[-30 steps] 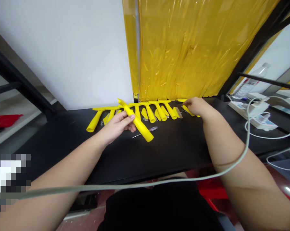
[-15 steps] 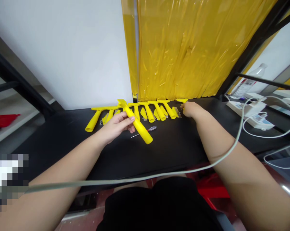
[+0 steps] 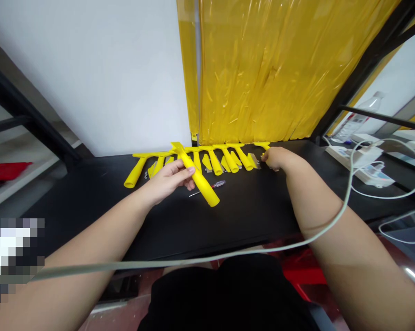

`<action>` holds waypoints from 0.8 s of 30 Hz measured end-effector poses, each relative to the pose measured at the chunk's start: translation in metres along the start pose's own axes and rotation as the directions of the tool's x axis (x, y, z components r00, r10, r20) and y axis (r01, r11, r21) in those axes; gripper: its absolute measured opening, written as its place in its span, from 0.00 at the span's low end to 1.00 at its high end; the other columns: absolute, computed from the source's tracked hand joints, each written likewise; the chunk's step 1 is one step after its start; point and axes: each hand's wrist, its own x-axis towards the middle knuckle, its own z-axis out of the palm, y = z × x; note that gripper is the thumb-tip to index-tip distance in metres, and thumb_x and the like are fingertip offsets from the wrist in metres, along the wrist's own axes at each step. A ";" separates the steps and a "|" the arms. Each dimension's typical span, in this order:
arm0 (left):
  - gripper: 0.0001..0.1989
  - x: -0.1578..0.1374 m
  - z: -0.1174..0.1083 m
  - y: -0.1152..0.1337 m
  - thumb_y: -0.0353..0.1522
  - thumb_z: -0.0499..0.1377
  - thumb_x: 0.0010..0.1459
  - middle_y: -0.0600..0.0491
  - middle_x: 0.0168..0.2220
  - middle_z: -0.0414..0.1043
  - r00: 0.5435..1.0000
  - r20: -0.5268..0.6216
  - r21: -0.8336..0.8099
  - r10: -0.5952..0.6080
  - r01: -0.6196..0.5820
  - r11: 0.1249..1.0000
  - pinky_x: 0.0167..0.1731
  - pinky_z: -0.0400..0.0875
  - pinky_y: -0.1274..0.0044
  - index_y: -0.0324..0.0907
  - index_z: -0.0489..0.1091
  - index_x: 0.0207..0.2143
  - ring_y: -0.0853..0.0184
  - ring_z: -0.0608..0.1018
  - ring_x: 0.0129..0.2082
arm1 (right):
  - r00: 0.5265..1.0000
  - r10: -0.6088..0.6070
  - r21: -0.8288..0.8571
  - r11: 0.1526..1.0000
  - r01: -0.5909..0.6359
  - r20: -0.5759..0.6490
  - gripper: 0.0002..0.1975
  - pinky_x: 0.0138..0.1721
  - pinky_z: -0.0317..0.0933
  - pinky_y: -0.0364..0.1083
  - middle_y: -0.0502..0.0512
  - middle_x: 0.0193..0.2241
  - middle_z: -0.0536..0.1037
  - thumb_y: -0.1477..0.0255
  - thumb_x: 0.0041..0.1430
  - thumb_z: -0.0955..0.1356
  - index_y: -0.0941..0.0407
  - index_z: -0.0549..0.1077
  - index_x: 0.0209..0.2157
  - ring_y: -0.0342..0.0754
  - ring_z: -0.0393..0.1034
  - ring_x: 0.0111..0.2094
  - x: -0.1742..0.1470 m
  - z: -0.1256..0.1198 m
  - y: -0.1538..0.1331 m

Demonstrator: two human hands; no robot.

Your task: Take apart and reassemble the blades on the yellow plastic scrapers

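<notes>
My left hand (image 3: 174,178) is closed around a yellow plastic scraper handle (image 3: 206,189), a hollow tube with a wider head. It is held tilted, the round open end toward me, above the black tabletop (image 3: 179,227). At the right end of a row of similar yellow handles (image 3: 134,173), my right hand (image 3: 279,159) reaches down with curled fingers. A bit of yellow shows by its fingertips; what they grip is mostly hidden. Small yellow pieces (image 3: 206,162) and thin metal plates (image 3: 254,160) lie among the handles. Partly behind the held handle lies a screwdriver (image 3: 219,184).
A pale cable (image 3: 228,254) stretches across the front, over my forearms. White power strips (image 3: 372,174) and a plastic bottle (image 3: 359,117) are at the right. A white panel (image 3: 124,82) and yellow plastic sheeting (image 3: 262,78) stand behind the table, between black frame posts.
The view has shifted slightly. My right hand has moved a little to the right, just off the row's end. My left hand keeps the handle almost where it was.
</notes>
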 end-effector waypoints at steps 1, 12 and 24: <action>0.17 0.000 -0.001 0.000 0.44 0.71 0.59 0.50 0.35 0.79 1.000 -0.001 0.000 -0.001 0.001 1.000 0.31 0.78 0.76 0.40 0.76 0.39 0.69 0.79 0.28 | 1.000 0.008 0.029 1.000 -0.008 0.012 0.25 0.40 0.72 0.47 0.57 0.37 0.87 0.82 0.53 0.71 0.51 0.85 0.51 0.54 0.83 0.34 0.000 0.000 0.002; 0.17 0.000 -0.003 -0.001 0.44 0.70 0.60 0.49 0.34 0.79 1.000 0.002 0.010 0.003 -0.003 1.000 0.32 0.77 0.76 0.40 0.76 0.39 0.68 0.79 0.28 | 1.000 0.011 0.146 0.989 -0.013 0.017 0.31 0.36 0.75 0.48 0.56 0.30 0.85 0.82 0.55 0.69 0.52 0.80 0.61 0.52 0.80 0.26 0.006 0.004 0.008; 0.19 0.001 -0.003 -0.002 0.45 0.71 0.58 0.50 0.34 0.79 1.000 0.006 0.003 -0.021 0.021 1.000 0.31 0.78 0.76 0.39 0.75 0.40 0.69 0.80 0.28 | 0.995 0.040 0.339 0.938 -0.068 0.089 0.13 0.27 0.75 0.45 0.56 0.33 0.84 0.74 0.55 0.75 0.54 0.85 0.44 0.49 0.77 0.28 -0.007 0.000 0.017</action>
